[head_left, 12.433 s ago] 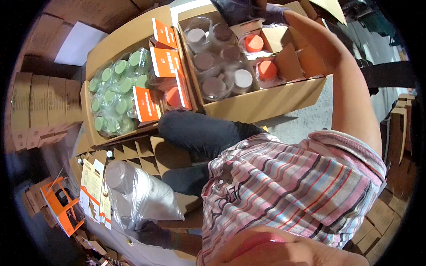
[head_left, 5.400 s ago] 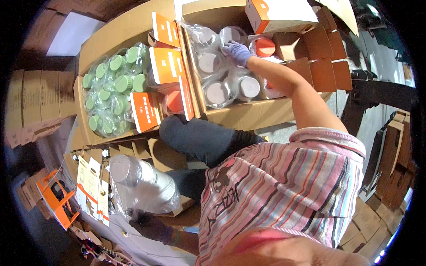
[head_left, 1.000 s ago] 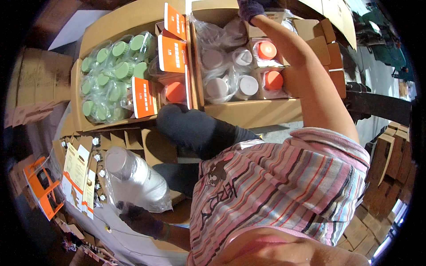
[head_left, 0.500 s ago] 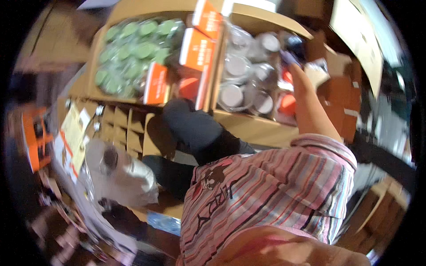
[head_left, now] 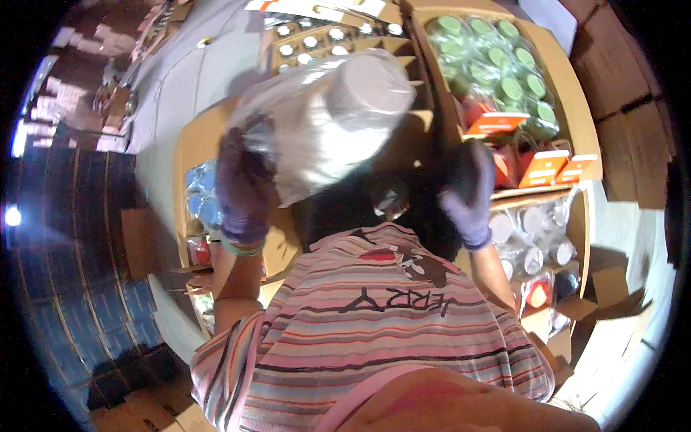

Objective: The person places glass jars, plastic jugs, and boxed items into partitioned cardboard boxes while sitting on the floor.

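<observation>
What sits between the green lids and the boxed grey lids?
Orange cartons and a cardboard wall, as the head view shows.

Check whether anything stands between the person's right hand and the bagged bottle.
Nothing visible does: between the gloved right hand and the bagged bottle there is only a dark gap, too shadowed for detail. The left hand is on the bagged bottle's opposite side, out of that line.

Head view: left fisheye of two, worn on head, facing steeply down over wearer's striped shirt (head_left: pixel 360 324). Left hand (head_left: pixel 245 187) and right hand (head_left: pixel 471 198) close, mid-frame; open carton (head_left: pixel 578 101) farther out. Straight edges bend toward rim.
</observation>
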`<action>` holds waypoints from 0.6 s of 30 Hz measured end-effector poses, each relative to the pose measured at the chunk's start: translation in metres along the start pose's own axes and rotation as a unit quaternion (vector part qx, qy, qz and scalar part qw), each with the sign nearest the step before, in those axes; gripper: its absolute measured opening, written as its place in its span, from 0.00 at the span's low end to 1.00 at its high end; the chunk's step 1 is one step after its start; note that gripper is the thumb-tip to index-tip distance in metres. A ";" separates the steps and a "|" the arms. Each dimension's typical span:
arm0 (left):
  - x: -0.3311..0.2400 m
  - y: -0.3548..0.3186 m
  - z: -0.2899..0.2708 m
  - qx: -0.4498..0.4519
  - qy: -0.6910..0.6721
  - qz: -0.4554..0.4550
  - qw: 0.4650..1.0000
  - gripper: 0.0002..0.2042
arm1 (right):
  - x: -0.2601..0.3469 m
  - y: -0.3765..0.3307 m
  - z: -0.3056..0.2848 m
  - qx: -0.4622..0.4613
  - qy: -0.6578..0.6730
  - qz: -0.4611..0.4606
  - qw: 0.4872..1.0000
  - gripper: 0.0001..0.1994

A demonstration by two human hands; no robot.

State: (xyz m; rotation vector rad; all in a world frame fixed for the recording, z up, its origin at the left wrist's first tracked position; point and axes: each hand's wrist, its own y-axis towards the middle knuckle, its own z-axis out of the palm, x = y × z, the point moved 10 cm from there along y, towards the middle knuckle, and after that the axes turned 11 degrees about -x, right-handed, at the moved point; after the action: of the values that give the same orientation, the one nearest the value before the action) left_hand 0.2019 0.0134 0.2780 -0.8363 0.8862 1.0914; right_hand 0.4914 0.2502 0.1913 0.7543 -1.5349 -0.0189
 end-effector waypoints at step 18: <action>0.154 0.039 -0.125 0.407 0.303 0.073 0.859 0.45 | -0.004 -0.021 0.301 0.376 0.067 -0.093 0.920 0.52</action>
State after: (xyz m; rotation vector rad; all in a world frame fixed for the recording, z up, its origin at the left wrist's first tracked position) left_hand 0.1755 -0.0322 0.0831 -0.3743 1.8007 0.4519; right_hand 0.2309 0.1072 0.1368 1.4754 -1.3206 0.4988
